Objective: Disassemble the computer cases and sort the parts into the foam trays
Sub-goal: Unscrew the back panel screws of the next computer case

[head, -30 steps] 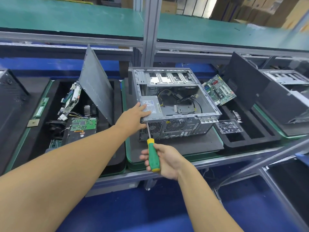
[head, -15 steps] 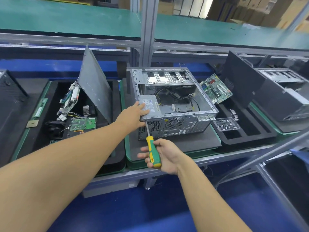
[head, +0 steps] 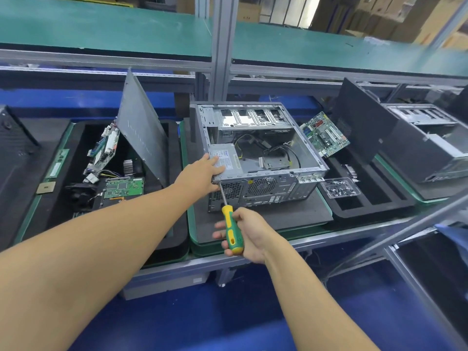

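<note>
An open grey computer case (head: 273, 188) lies on a black foam pad (head: 291, 216) in the middle. Its silver power supply (head: 228, 162) sits in the near-left corner. My left hand (head: 202, 173) rests flat on the power supply and the case's corner, fingers straight. My right hand (head: 247, 234) grips a green and yellow screwdriver (head: 231, 230); its tip touches the case's rear panel just under my left hand. A green motherboard (head: 324, 134) leans in the right foam tray (head: 374, 201).
The left foam tray (head: 81, 198) holds a leaning grey side panel (head: 143, 133), a hard drive board (head: 124, 187), cables and a fan. A clear box of screws (head: 339, 190) sits right of the case. Another dark case (head: 415, 145) stands far right. A metal bench rail runs along the front.
My right hand has shifted its hold on the screwdriver handle, fingers spreading a little, as the tool stays at the rear panel. My left hand stays on the power supply.
</note>
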The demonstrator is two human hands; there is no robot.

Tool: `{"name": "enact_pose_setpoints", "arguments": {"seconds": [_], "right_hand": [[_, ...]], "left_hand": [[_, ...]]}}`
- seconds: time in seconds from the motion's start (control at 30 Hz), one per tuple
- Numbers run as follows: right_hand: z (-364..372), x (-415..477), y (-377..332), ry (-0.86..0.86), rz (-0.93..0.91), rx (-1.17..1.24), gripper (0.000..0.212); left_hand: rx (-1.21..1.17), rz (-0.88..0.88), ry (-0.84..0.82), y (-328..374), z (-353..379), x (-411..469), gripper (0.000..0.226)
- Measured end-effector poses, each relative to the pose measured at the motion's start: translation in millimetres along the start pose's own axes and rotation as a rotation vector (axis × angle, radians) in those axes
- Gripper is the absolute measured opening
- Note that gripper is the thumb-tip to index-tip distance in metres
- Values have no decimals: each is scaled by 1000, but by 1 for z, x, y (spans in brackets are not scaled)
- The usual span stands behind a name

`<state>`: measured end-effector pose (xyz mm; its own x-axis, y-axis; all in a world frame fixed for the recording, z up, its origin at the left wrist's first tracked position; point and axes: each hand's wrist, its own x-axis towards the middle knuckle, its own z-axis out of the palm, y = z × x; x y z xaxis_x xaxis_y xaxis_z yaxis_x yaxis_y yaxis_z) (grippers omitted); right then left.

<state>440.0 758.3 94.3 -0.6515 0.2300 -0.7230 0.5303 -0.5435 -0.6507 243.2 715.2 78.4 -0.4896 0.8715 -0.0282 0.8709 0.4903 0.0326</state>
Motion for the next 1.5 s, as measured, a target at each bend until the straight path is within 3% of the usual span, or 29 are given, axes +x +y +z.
{"name": "enact_pose_setpoints", "arguments": {"seconds": [0.13, 0.23, 0.5, 0.67, 0.73, 0.87, 1.0, 1.07, 1.17, 1.37, 1.43, 1.5], "right_hand": [[1, 6, 14, 197, -222, -196, 6], [3, 13, 23, 308, -301, -298, 20], [6, 10, 12, 116, -73, -57, 34], [3, 17, 26, 259, -285, -232, 14], [1, 20, 29, 295, -321, -215, 25], [4, 18, 24, 271, -255, -228, 29], [1, 10, 16, 152, -127, -77, 28], [-1, 9, 16, 163, -147, -93, 33], [-4, 9, 19, 191, -259, -125, 9], [2, 8, 18, 229, -178, -216, 23], [4, 7, 13, 205, -135, -159, 25], [3, 5, 10, 160, -83, -114, 31]], "left_hand": [[-12, 2, 20, 0, 2, -1, 62], [-34, -1, 32, -1, 3, 0, 60], [-55, 11, 39, -3, 5, 1, 60], [-53, 17, 61, -4, 9, 0, 61], [-52, 21, 62, -3, 8, 0, 62], [-73, 52, 49, -5, 11, -9, 71], [-102, 66, 27, -3, 7, -20, 80], [-94, 53, 18, -1, 3, -20, 77], [-79, 50, -1, 1, 0, -20, 77], [-97, 46, -80, 4, 3, -19, 86], [-196, 4, -101, 7, 5, -21, 87], [-483, -109, 44, 10, 9, -27, 78]]}}
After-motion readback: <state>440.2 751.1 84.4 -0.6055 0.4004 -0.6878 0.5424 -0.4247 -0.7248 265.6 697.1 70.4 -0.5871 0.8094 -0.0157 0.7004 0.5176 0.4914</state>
